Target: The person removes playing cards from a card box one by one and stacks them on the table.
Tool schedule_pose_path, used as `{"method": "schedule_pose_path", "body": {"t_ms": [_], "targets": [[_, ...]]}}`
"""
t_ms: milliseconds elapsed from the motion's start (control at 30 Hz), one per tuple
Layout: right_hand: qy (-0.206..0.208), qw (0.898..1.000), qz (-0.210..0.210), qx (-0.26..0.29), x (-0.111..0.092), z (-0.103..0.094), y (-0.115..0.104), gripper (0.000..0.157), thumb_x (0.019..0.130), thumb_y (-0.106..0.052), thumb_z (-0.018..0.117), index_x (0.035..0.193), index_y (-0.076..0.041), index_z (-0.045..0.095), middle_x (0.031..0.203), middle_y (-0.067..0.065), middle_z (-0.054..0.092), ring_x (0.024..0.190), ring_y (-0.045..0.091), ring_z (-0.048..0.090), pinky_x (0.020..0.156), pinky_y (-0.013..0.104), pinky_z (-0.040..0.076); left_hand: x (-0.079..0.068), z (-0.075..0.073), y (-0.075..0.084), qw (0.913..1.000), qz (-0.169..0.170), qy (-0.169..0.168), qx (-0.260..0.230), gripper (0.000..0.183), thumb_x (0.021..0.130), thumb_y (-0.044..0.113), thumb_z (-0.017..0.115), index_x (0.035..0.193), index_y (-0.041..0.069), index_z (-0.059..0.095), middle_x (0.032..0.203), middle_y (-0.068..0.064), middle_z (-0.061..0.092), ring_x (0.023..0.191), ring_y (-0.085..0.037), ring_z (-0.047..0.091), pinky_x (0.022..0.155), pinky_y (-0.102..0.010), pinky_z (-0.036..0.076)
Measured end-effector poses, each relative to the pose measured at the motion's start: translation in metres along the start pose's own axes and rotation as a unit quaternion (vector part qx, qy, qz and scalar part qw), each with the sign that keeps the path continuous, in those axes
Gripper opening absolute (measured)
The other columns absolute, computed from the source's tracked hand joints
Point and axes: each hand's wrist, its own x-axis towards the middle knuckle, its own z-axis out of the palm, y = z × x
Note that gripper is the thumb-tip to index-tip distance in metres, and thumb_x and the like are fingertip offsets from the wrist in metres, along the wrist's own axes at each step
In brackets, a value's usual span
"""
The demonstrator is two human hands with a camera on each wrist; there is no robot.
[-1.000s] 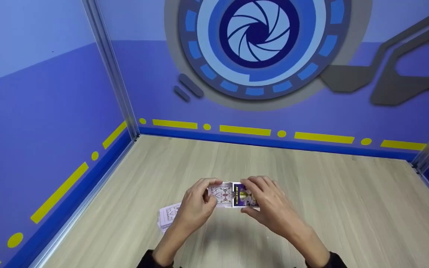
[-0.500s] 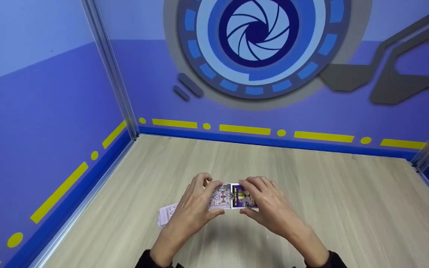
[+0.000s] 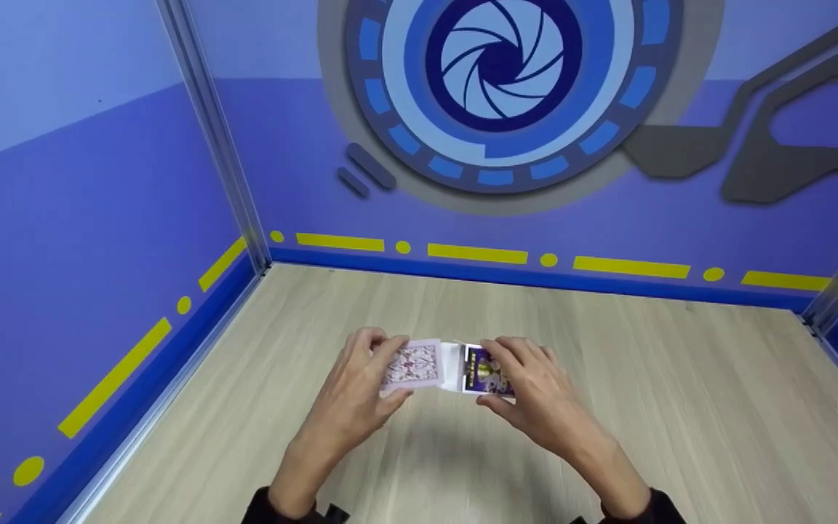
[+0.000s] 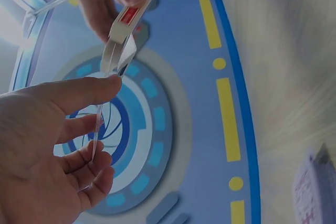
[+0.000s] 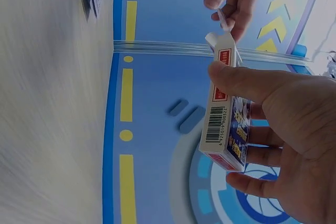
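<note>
Fingers and thumb of my right hand (image 3: 535, 386) are curled round the purple card box (image 3: 488, 372), thumb on its near side face and fingertips on the far one, so the box sits clamped between them above the wooden table (image 3: 681, 407). From the right wrist view I can see the barcode and a red label on the box's narrow side, with its white flap (image 5: 220, 38) open at the end that faces my other hand.

On the other side, my left hand (image 3: 361, 389) pinches a thin packet of cards (image 3: 413, 365), thumb on the near edge and fingers over the far edge, patterned backs facing up. The packet sits just beside the box's open mouth, level with it; I cannot tell whether its end is inside the box or just clear of it. Both are held up off the table, near its middle.

A second small pile of cards (image 4: 310, 192) lies on the table, well apart from the box.
</note>
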Motion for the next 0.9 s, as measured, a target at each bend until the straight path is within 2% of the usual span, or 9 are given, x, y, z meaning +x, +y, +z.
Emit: {"method": "schedule_pose_path", "body": {"t_ms": [300,433,533,733,833,900], "targets": [[0.015,1.000,0.020,-0.006,0.001,-0.004,0.003,0.078,0.074,-0.033,0.095,0.139,-0.008,0.060,0.131,0.010,0.062,0.119,0.031,0.059,0.102,0.054,0.045,0.000,-0.025,-0.017,0.9979,-0.053,0.037,0.001,0.066,0.077,0.016,0.093,0.135,0.002,0.064,0.129,-0.014,0.052,0.115,-0.029,0.047,0.096,-0.044,0.044],[0.020,0.999,0.029,-0.011,0.001,-0.006,0.005,0.078,0.075,-0.034,0.094,0.140,-0.007,0.060,0.131,0.011,0.063,0.119,0.032,0.060,0.100,0.055,0.045,-0.001,-0.032,-0.027,0.9969,-0.068,0.039,-0.003,0.066,0.075,0.014,0.094,0.132,0.001,0.065,0.125,-0.014,0.054,0.114,-0.031,0.047,0.097,-0.046,0.042],[0.022,0.999,0.032,-0.012,0.001,-0.008,0.006,0.077,0.076,-0.035,0.094,0.140,-0.007,0.060,0.131,0.011,0.063,0.119,0.032,0.060,0.099,0.055,0.046,-0.003,-0.035,-0.034,0.9964,-0.083,0.019,0.000,0.067,0.075,0.013,0.094,0.133,0.000,0.064,0.123,-0.014,0.054,0.113,-0.031,0.047,0.096,-0.046,0.042],[0.023,0.999,0.029,-0.011,0.001,-0.008,0.007,0.077,0.077,-0.035,0.093,0.140,-0.007,0.059,0.130,0.011,0.063,0.118,0.032,0.060,0.098,0.054,0.046,-0.010,-0.036,-0.049,0.9910,-0.125,-0.048,-0.004,0.063,0.078,0.008,0.090,0.134,-0.001,0.062,0.121,-0.013,0.052,0.112,-0.029,0.045,0.095,-0.046,0.043],[0.027,0.999,0.024,-0.011,0.001,-0.007,0.007,0.076,0.077,-0.035,0.093,0.140,-0.007,0.060,0.130,0.010,0.063,0.118,0.032,0.060,0.098,0.053,0.046,-0.014,-0.033,-0.055,0.9842,-0.155,-0.085,-0.013,0.060,0.078,0.005,0.089,0.132,0.000,0.063,0.120,-0.012,0.052,0.110,-0.028,0.044,0.093,-0.046,0.043],[0.028,0.999,0.022,-0.012,0.000,-0.006,0.007,0.076,0.077,-0.035,0.093,0.140,-0.007,0.059,0.130,0.010,0.063,0.118,0.031,0.060,0.098,0.053,0.046,-0.016,-0.030,-0.057,0.9761,-0.184,-0.115,-0.019,0.059,0.078,0.004,0.088,0.132,0.000,0.062,0.120,-0.013,0.053,0.109,-0.028,0.044,0.093,-0.046,0.044]]}}
